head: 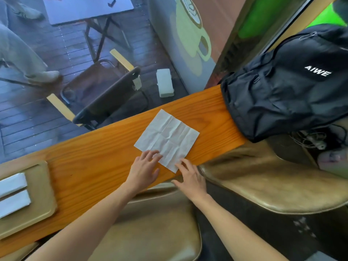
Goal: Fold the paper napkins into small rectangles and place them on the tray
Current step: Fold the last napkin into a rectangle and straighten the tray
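Near the middle of the wooden tabletop (pixel 98 162), an unfolded paper napkin (pixel 167 137) is laid flat, its crease lines showing. Its near edge is touched by both hands: the left hand (pixel 144 171) is spread open with the fingers (pixel 153 154) resting on the near left part, and the right hand (pixel 190 177) is set with loosely open fingers on the near corner. Nothing is gripped. Toward the left end, a tan tray (pixel 42 187) is seen, with two folded napkins (pixel 13 194) lying on it side by side. A black backpack (pixel 286 81) occupies the right end.
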